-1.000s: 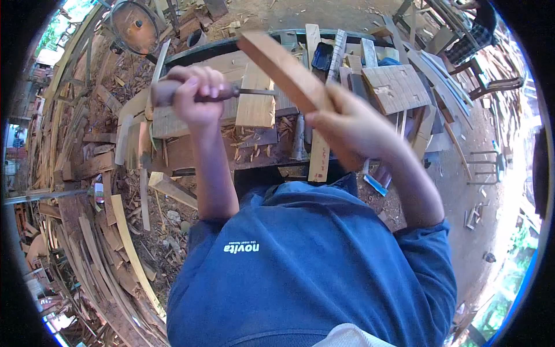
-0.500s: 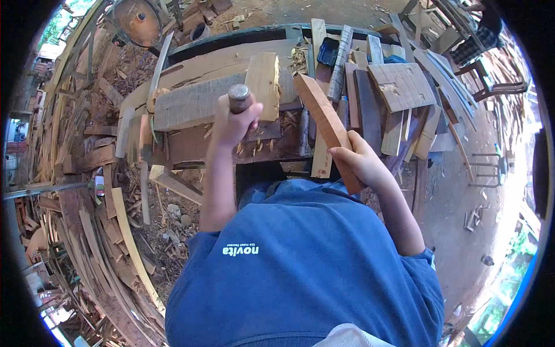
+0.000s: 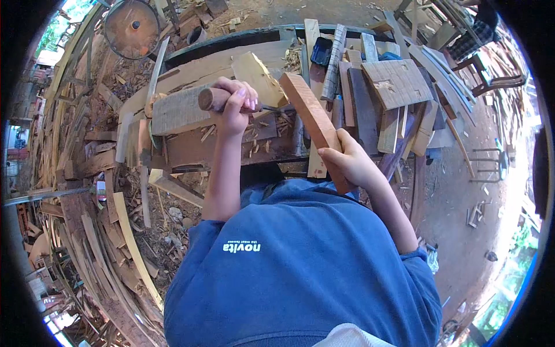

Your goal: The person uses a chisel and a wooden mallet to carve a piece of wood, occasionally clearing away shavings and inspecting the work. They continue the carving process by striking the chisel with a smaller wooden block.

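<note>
My left hand [image 3: 236, 110] is closed round the brown wooden handle of a chisel [image 3: 214, 99], whose thin metal blade points right toward a pale wood block [image 3: 258, 79]. That block lies askew on the bench, over a grey weathered board [image 3: 182, 110]. In my right hand [image 3: 350, 162] is a reddish-brown wooden bar [image 3: 312, 113], gripped near its lower end. The bar slants up to the left, and its upper end is close to the chisel's blade. Whether blade and block touch, I cannot tell.
A carved board [image 3: 397, 84] and several planks lie on the right of the bench. A dark blue tray [image 3: 321, 52] sits near its back. At the upper left stands a round pan-like disc [image 3: 132, 29]. Wood strips pile up at the left. Part of a person [image 3: 477, 34] shows at the upper right.
The chisel has swung from upright to pointing right. The pale block has turned askew on the bench. My right hand and the bar have shifted slightly left and down since half a second ago.
</note>
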Available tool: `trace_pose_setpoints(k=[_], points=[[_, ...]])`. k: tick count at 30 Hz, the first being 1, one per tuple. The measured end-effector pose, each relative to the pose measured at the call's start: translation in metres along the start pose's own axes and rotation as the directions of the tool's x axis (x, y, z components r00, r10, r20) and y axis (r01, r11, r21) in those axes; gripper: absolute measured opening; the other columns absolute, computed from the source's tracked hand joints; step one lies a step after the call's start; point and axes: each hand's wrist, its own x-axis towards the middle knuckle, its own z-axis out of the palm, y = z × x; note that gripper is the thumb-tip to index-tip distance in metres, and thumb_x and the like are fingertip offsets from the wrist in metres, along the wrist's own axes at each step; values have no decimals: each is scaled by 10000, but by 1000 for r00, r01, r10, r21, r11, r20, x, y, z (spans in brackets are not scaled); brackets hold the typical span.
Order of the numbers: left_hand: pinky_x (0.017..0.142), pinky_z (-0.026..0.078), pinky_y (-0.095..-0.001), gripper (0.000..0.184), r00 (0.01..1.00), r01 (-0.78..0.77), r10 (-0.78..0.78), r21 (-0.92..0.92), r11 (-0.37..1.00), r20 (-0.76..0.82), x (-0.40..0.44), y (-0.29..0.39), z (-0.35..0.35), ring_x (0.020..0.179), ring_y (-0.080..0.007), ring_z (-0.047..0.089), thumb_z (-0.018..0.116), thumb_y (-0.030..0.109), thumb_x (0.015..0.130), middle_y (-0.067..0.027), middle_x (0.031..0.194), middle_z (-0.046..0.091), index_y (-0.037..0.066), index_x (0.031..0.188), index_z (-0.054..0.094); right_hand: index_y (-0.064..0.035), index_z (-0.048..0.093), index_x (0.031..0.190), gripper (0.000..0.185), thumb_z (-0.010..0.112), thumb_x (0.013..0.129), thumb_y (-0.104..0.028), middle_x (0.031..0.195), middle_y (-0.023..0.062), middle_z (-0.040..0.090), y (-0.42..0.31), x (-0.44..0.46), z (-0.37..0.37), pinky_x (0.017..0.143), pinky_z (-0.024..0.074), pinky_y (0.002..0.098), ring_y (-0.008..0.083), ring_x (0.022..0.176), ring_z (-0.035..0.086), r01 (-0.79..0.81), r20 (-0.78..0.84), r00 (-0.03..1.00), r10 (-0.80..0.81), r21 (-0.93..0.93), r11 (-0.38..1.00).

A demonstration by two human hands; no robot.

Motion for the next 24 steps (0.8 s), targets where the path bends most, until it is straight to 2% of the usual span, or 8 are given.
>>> trace_pose_setpoints(k=[4, 5, 7, 9, 11, 17, 19, 24], points=[[534, 444, -295, 140, 989, 58, -52, -36, 998, 140, 10, 23, 13, 532, -137, 474, 555, 13, 842, -42, 607, 492, 67, 762, 453, 42, 485, 1042, 484, 661, 832, -358, 896, 203, 621, -1, 0, -1, 734, 498, 366, 235, 831, 615, -2, -12, 1000, 2, 2, 1000], [528, 442, -297, 137, 989, 6, 1, -42, 999, 148, 15, 31, 19, 529, -139, 475, 553, 15, 842, -43, 606, 491, 66, 760, 455, 42, 485, 1042, 484, 661, 832, -358, 896, 203, 621, -2, 0, -1, 734, 498, 366, 235, 831, 615, -3, -12, 1000, 3, 4, 1000], [521, 439, -298, 135, 987, -44, 51, -50, 998, 153, 27, 44, 27, 526, -141, 475, 551, 18, 842, -43, 605, 490, 64, 759, 456, 20, 508, 1026, 424, 666, 855, -334, 867, 99, 565, -3, -2, -3, 760, 453, 301, 149, 843, 533, -36, -44, 998, 38, 37, 999], [498, 435, -299, 119, 976, -187, 181, 41, 981, 125, 45, 49, 28, 518, -141, 477, 554, -3, 825, -43, 602, 489, 61, 767, 472, 22, 508, 1024, 423, 667, 854, -331, 866, 101, 566, -2, -4, -4, 759, 453, 299, 150, 843, 535, -49, -41, 998, 50, 31, 998], [491, 438, -299, 115, 982, -178, 174, 47, 983, 80, 60, 43, 27, 510, -140, 487, 561, -10, 816, -43, 595, 496, 56, 765, 481, 24, 507, 1021, 422, 668, 853, -327, 866, 102, 567, -1, -6, -4, 758, 452, 297, 151, 843, 536, -59, -37, 997, 60, 23, 998], [480, 458, -286, 135, 993, -117, 117, 182, 976, 11, 85, 17, 23, 492, -138, 541, 592, -25, 795, -43, 562, 525, 35, 722, 495, 29, 514, 1023, 422, 667, 855, -326, 876, 121, 585, 4, -9, 1, 768, 456, 306, 158, 854, 548, -74, -20, 997, 75, 41, 996], [473, 456, -279, 132, 995, -101, 98, 196, 975, 29, 87, 6, 20, 500, -138, 545, 587, -30, 797, -43, 563, 525, 36, 727, 496, 50, 485, 1084, 491, 656, 850, -346, 916, 219, 637, 4, -10, 2, 742, 509, 372, 249, 835, 651, -69, -1, 998, 69, -8, 998], [472, 456, -275, 124, 998, -67, 69, 195, 979, -8, 86, -4, 22, 501, -135, 545, 583, -36, 798, -46, 569, 533, 33, 733, 504, 29, 484, 1041, 458, 655, 850, -350, 912, 215, 646, 6, -12, 3, 743, 505, 375, 255, 837, 654, -73, 10, 997, 74, -50, 996]])
